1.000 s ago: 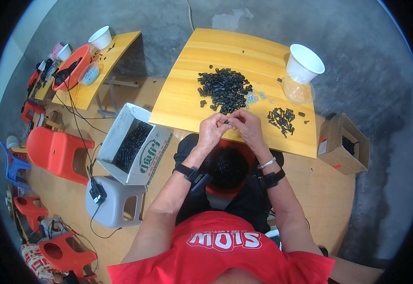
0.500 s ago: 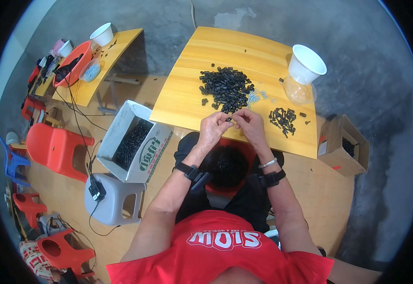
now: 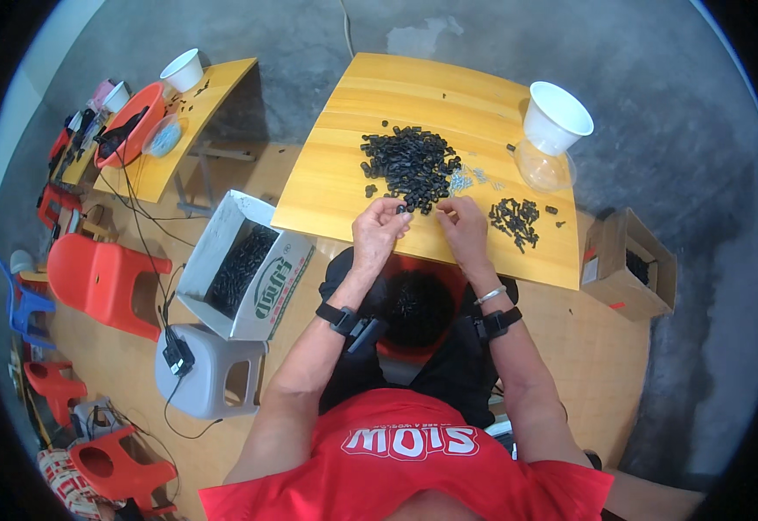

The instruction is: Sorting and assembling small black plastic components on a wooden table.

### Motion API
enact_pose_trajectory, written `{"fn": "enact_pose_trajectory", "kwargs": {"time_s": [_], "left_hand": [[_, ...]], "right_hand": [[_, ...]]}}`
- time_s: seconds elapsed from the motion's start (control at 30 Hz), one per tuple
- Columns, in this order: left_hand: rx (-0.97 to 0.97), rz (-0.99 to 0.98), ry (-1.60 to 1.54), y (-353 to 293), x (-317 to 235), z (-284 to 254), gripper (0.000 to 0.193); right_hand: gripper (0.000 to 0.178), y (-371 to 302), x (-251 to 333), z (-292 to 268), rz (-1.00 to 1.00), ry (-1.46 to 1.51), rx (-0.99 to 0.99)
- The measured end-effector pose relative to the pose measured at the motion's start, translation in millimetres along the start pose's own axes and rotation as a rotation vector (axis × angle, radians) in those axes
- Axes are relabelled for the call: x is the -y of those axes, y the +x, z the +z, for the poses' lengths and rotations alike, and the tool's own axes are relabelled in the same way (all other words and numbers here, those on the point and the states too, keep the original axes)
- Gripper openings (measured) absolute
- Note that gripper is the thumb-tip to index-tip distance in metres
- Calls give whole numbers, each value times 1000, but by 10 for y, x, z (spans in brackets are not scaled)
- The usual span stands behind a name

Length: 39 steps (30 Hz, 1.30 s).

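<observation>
Pinching a black part [image 3: 402, 209] in its fingers, the left hand [image 3: 375, 233] is holding at the six o'clock edge of the black pile [image 3: 409, 162] on the counter [image 3: 318, 187]! At three o'clock from it, the right hand [image 3: 465, 229] is bunching its fingers; whether they're gripping anything, I can't tell. Silver bits [image 3: 461, 181] are lying at its twelve, a smaller heap [image 3: 515, 222] at its three.
</observation>
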State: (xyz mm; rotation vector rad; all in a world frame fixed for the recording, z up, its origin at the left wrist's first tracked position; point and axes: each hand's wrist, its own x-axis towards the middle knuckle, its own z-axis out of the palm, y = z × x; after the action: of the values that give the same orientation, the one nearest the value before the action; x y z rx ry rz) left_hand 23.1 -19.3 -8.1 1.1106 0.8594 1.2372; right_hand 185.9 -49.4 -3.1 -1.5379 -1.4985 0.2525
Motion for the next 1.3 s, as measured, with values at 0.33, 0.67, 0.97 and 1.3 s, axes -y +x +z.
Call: {"fn": "enact_pose_trajectory", "kwargs": {"time_s": [0.33, 0.67, 0.97, 1.3], "left_hand": [[-14, 143, 322, 59, 100, -24, 12], [32, 102, 291, 65, 115, -45, 14], [-10, 124, 194, 38, 64, -72, 18], [87, 114, 269, 26, 46, -71, 14]], "right_hand": [[13, 249, -241, -95, 28, -222, -82], [12, 239, -258, 1, 1, -330, -52], [11, 58, 191, 84, -68, -34, 65], [9, -64, 126, 113, -164, -331, 88]]}}
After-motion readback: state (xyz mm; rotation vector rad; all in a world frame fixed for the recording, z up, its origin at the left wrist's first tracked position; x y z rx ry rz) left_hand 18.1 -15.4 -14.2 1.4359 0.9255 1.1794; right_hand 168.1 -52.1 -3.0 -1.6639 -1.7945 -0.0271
